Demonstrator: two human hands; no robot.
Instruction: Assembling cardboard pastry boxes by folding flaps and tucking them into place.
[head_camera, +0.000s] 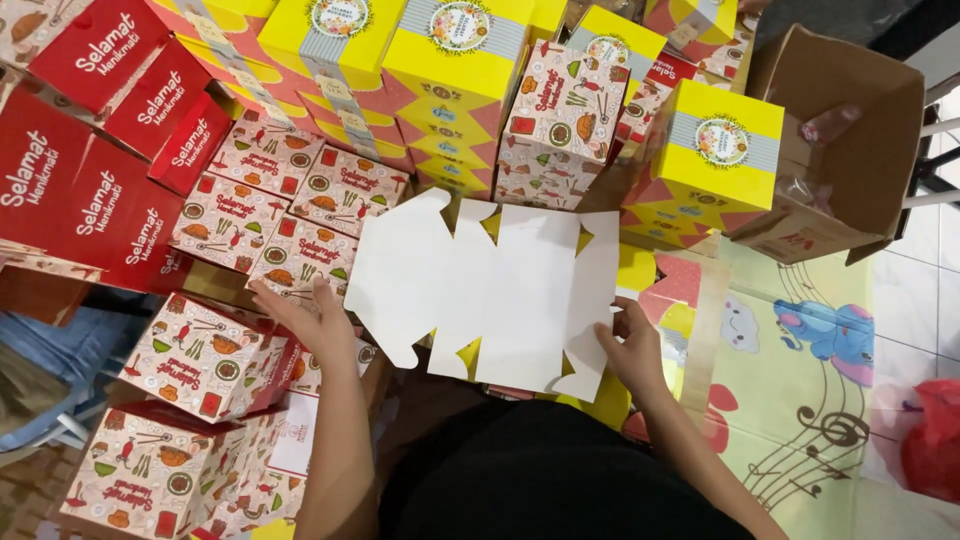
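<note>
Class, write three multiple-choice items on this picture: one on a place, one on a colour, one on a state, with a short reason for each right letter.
1. Where does the brown cardboard box sit?
A. upper right
B. lower left
C. centre

2. What colour is the upward face of the flat carton blank?
A. red
B. white
C. blue

3. What state is the blank in?
A. folded into a box
B. torn in half
C. unfolded flat

Answers:
1 A, it stands open past the yellow boxes.
2 B, its plain side faces up.
3 C, it lies spread out, the right hand gripping its edge, the left hand beside it.
</note>
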